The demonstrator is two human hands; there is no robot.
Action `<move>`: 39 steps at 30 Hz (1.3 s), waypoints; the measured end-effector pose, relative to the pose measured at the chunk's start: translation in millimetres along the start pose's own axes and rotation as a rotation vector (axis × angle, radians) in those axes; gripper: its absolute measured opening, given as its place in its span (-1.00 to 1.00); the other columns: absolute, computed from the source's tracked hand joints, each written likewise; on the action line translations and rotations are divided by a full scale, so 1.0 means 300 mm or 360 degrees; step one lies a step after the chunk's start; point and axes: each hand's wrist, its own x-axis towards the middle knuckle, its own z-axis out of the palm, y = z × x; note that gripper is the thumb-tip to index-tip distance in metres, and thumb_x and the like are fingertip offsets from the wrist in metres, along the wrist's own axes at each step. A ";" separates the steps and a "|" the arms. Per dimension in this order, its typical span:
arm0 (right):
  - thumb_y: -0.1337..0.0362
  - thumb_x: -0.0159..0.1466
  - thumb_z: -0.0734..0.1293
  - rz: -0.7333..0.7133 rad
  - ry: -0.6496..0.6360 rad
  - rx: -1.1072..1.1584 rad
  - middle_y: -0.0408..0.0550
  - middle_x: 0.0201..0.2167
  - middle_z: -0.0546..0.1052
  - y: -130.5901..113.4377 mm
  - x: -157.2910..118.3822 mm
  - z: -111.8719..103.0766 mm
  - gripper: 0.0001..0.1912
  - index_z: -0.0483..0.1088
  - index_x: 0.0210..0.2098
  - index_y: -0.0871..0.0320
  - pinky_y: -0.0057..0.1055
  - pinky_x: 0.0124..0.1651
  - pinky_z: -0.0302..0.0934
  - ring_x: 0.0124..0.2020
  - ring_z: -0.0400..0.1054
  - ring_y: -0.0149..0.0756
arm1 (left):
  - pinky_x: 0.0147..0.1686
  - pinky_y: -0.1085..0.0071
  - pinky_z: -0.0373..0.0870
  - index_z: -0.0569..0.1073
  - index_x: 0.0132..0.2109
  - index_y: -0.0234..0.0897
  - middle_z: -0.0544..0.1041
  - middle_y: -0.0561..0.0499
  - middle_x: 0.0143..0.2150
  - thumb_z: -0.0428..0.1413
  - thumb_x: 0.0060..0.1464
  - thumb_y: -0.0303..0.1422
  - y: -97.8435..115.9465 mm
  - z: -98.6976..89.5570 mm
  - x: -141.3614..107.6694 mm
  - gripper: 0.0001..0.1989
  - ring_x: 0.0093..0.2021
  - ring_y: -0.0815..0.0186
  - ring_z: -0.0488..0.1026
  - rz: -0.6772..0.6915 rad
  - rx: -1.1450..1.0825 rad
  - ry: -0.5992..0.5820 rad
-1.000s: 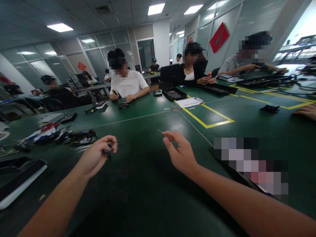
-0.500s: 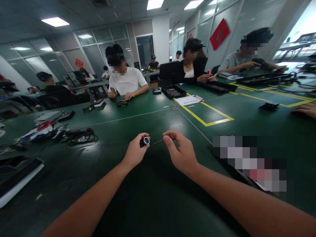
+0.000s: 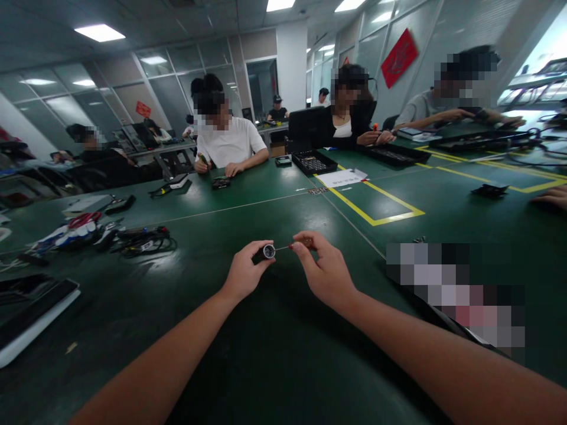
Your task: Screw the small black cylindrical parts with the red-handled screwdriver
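Observation:
Near the middle of the view, my left hand is closed around a short black cylinder, its round silver-rimmed end facing me. To the right, my right hand grips a thin screwdriver by its reddish-brown handle. The metal shaft points left, and its tip is at the rim of the cylinder's open end. Whether the tip goes inside is too small to tell. Both hands are above the green table.
Cables and gloves lie at the left, with a black-and-white device nearer. Black trays stand further back. A blurred-out item is at the right. Several people sit around, one in a white shirt opposite.
The cylinder in my left hand has shifted slightly right and turned, and the screwdriver's shaft now meets its rim instead of pointing below it. The whole view has shifted a little.

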 end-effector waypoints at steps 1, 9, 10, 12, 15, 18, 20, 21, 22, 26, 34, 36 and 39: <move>0.20 0.41 0.27 0.0004 -0.0002 0.0002 -0.07 -0.23 0.60 0.000 0.000 0.000 -0.83 0.43 -0.07 0.11 -0.33 -0.10 0.32 -0.19 0.51 -0.26 | 0.18 0.14 0.36 0.55 0.06 -0.17 0.56 -0.03 0.04 0.28 0.09 -0.49 -0.004 0.000 0.001 -0.63 0.08 0.14 0.47 0.0027 -0.0006 -0.0014; 0.15 0.40 0.27 0.0063 -0.0011 -0.0008 -0.08 -0.30 0.63 -0.011 0.005 0.000 -0.80 0.46 -0.11 0.10 -0.33 -0.16 0.33 -0.26 0.53 -0.23 | 0.22 0.17 0.32 0.55 0.08 -0.11 0.56 0.00 0.06 0.28 0.11 -0.47 -0.030 0.006 -0.003 -0.62 0.12 0.17 0.46 0.0041 -0.0121 -0.0025; 0.14 0.40 0.27 0.0090 0.0006 -0.0014 -0.08 -0.32 0.62 -0.012 0.006 -0.001 -0.79 0.46 -0.13 0.10 -0.33 -0.17 0.33 -0.27 0.53 -0.23 | 0.22 0.17 0.32 0.55 0.08 -0.10 0.56 0.00 0.06 0.28 0.11 -0.47 -0.031 0.006 -0.003 -0.62 0.12 0.17 0.46 0.0033 -0.0128 -0.0024; 0.12 0.39 0.28 0.0137 0.0036 -0.0030 -0.09 -0.35 0.62 -0.014 0.007 -0.002 -0.78 0.47 -0.16 0.10 -0.34 -0.20 0.32 -0.30 0.53 -0.24 | 0.22 0.17 0.32 0.55 0.08 -0.11 0.56 -0.01 0.07 0.29 0.10 -0.47 -0.030 0.007 -0.002 -0.61 0.12 0.16 0.46 0.0024 -0.0139 -0.0012; 0.10 0.39 0.28 0.0151 0.0030 -0.0038 -0.10 -0.36 0.62 -0.014 0.008 -0.004 -0.78 0.47 -0.20 0.10 -0.36 -0.24 0.30 -0.33 0.52 -0.25 | 0.22 0.15 0.31 0.55 0.08 -0.13 0.55 -0.03 0.07 0.29 0.09 -0.48 -0.026 0.007 0.000 -0.60 0.13 0.14 0.45 0.0007 -0.0145 0.0000; 0.11 0.39 0.27 0.0147 0.0021 -0.0036 -0.10 -0.38 0.61 -0.015 0.007 -0.003 -0.78 0.47 -0.19 0.10 -0.37 -0.26 0.28 -0.34 0.52 -0.26 | 0.23 0.13 0.30 0.55 0.08 -0.13 0.55 -0.03 0.08 0.29 0.09 -0.48 -0.024 0.006 0.000 -0.60 0.13 0.13 0.45 0.0006 -0.0139 0.0012; 0.11 0.40 0.26 0.0169 0.0033 -0.0040 -0.11 -0.40 0.60 -0.017 0.007 -0.002 -0.77 0.47 -0.18 0.10 -0.38 -0.27 0.28 -0.37 0.51 -0.26 | 0.23 0.12 0.29 0.54 0.09 -0.13 0.55 -0.04 0.08 0.29 0.09 -0.48 -0.024 0.005 -0.001 -0.60 0.13 0.13 0.45 0.0012 -0.0132 0.0015; 0.11 0.40 0.26 0.0187 0.0042 -0.0041 -0.11 -0.41 0.60 -0.018 0.008 -0.002 -0.77 0.47 -0.18 0.10 -0.38 -0.28 0.27 -0.38 0.50 -0.27 | 0.24 0.12 0.29 0.54 0.09 -0.13 0.55 -0.04 0.08 0.29 0.09 -0.48 -0.026 0.005 -0.002 -0.60 0.13 0.13 0.45 0.0014 -0.0129 0.0012; 0.10 0.40 0.26 0.0204 0.0047 -0.0041 -0.11 -0.42 0.59 -0.020 0.008 -0.002 -0.76 0.47 -0.18 0.10 -0.37 -0.29 0.27 -0.39 0.49 -0.27 | 0.24 0.12 0.28 0.54 0.09 -0.12 0.54 -0.04 0.08 0.29 0.09 -0.48 -0.027 0.004 -0.003 -0.60 0.13 0.13 0.45 0.0016 -0.0125 0.0008; 0.05 0.39 0.26 0.0237 0.0087 -0.0032 -0.11 -0.43 0.58 -0.022 0.012 -0.003 -0.73 0.47 -0.20 0.11 -0.37 -0.31 0.25 -0.40 0.48 -0.27 | 0.23 0.12 0.28 0.53 0.11 -0.09 0.54 -0.02 0.08 0.30 0.10 -0.47 -0.033 0.005 -0.006 -0.58 0.13 0.15 0.44 0.0044 -0.0099 -0.0024; -0.02 0.39 0.26 0.0255 0.0118 -0.0068 -0.09 -0.44 0.58 -0.011 0.016 -0.005 -0.66 0.50 -0.23 0.10 -0.37 -0.37 0.20 -0.44 0.45 -0.26 | 0.22 0.07 0.29 0.52 0.12 -0.09 0.54 -0.04 0.09 0.29 0.11 -0.44 -0.026 0.000 -0.008 -0.57 0.12 0.12 0.44 0.0069 -0.0072 -0.0043; -0.03 0.38 0.27 0.0272 0.0139 -0.0080 -0.10 -0.47 0.56 -0.008 0.019 -0.006 -0.64 0.50 -0.26 0.11 -0.37 -0.40 0.17 -0.47 0.42 -0.26 | 0.22 0.08 0.29 0.53 0.12 -0.09 0.54 -0.04 0.09 0.30 0.10 -0.45 -0.022 -0.001 -0.008 -0.57 0.12 0.12 0.44 0.0070 -0.0067 -0.0040; -0.05 0.38 0.26 0.0304 0.0185 -0.0096 -0.12 -0.53 0.52 -0.002 0.026 -0.006 -0.61 0.52 -0.29 0.12 -0.37 -0.41 0.15 -0.51 0.37 -0.27 | 0.23 0.09 0.29 0.54 0.11 -0.09 0.55 -0.04 0.08 0.30 0.09 -0.47 -0.020 0.000 -0.007 -0.57 0.12 0.12 0.45 0.0076 -0.0058 -0.0048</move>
